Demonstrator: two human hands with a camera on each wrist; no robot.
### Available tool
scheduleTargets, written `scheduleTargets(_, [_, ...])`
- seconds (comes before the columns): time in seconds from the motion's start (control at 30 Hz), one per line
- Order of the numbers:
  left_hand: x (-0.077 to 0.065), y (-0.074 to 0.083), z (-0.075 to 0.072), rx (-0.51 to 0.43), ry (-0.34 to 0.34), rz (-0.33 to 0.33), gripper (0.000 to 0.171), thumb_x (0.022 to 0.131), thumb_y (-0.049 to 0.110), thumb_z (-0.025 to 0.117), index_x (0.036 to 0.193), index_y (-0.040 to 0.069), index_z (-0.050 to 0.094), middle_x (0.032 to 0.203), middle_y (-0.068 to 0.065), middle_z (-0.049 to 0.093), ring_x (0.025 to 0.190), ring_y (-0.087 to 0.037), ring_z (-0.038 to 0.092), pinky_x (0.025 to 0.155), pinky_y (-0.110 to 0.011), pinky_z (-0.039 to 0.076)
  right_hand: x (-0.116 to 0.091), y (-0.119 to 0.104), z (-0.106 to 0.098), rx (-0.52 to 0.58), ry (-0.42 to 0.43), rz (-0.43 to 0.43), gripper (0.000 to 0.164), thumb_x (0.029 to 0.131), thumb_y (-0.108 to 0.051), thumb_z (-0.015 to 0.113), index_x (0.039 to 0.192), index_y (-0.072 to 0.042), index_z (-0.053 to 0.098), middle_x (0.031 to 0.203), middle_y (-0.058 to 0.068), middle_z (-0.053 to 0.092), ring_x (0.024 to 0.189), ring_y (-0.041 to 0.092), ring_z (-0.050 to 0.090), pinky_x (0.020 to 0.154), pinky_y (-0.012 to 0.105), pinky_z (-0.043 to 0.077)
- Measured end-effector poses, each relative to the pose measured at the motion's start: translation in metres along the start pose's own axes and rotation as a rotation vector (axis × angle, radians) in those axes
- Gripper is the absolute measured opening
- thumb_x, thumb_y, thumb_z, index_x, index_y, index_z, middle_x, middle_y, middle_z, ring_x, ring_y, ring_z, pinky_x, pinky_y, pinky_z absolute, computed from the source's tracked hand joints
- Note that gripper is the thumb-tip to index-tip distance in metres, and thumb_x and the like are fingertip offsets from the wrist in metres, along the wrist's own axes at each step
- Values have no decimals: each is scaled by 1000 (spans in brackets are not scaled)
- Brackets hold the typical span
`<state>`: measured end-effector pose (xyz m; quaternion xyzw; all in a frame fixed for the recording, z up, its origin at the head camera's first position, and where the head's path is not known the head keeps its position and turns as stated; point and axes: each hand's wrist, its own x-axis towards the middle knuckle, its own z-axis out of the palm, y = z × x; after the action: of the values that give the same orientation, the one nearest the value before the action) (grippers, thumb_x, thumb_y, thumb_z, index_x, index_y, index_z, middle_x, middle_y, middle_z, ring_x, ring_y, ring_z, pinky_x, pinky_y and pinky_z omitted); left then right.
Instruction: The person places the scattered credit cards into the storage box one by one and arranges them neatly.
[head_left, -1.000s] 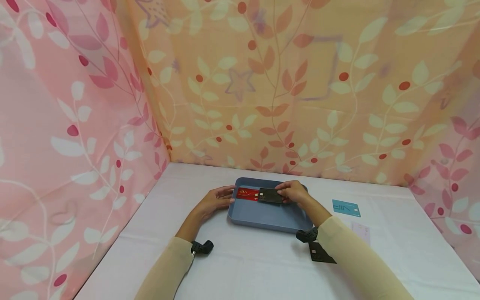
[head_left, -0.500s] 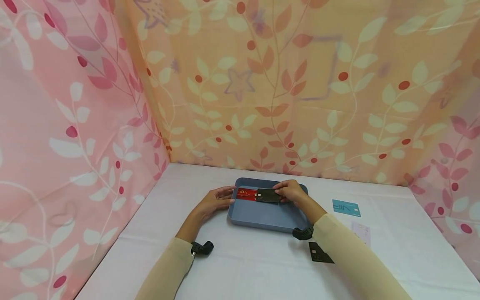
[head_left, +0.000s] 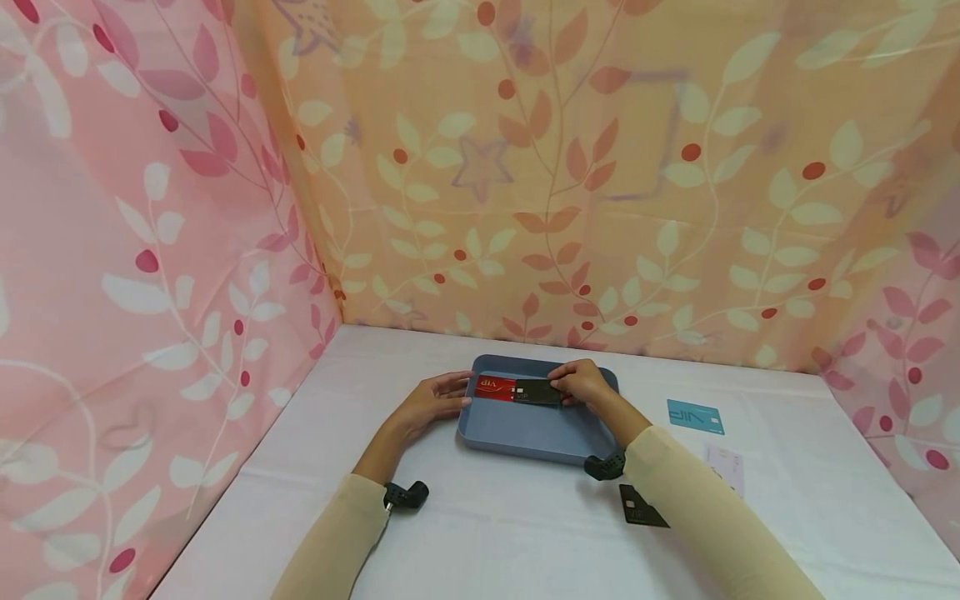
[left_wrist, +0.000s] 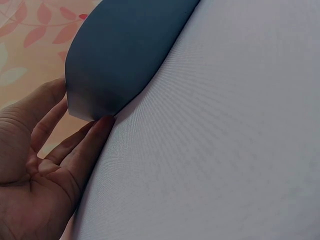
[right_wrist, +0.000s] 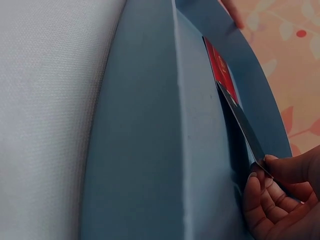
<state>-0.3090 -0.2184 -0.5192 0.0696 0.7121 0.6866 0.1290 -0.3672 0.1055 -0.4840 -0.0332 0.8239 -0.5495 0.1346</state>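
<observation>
A blue-grey tray (head_left: 525,433) lies on the table, with a red VIP card (head_left: 495,387) flat in its upper left. My right hand (head_left: 585,385) pinches the right end of a black VIP card (head_left: 536,392) between thumb and fingers. In the right wrist view, that black card (right_wrist: 242,122) slants, its held end raised off the tray floor and its far end down at the edge of the red card (right_wrist: 220,70). My left hand (head_left: 426,404) rests against the tray's left side; in the left wrist view its fingertips touch the outer wall (left_wrist: 115,60).
Right of the tray lie a teal VIP card (head_left: 695,417), a pale lilac card (head_left: 724,468) partly behind the right sleeve, and a second black card (head_left: 641,507) partly covered by that sleeve. A floral curtain (head_left: 480,208) stands behind the white table (head_left: 487,533).
Over the last second my right hand has shifted the black card slightly left, toward the red card. During the latest half second it barely moves. The left hand and the tray stay in place.
</observation>
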Motion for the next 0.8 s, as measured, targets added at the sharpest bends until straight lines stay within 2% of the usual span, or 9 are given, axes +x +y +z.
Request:
scheduleTargets(0.23, [0,0,0,-5,-9,-5,60,91,12,78,147,15,55,151,-14,51,138,-32,49,103,-40,51,-1,-2,2,-2,14,17,21,95,1,65,113,11,70,78,10,66,58,13,58,53,26,57])
scheduleTargets(0.47, [2,0,-1,-6,-8,-4,62,90,13,79,147,14,55,150,-13,52,138,-30,50,104,-39,51,-5,-6,-1,22,1,5,13,95,1,62,99,9,72,73,10,65,57,14,59,53,27,57])
scheduleTargets(0.8, [1,2,0,1,-1,-7,62,89,14,80,146,15,56,150,-12,52,137,-30,50,103,-40,51,-7,-7,7,-47,113,35,23,96,-6,64,106,13,70,70,10,62,53,10,57,53,27,58])
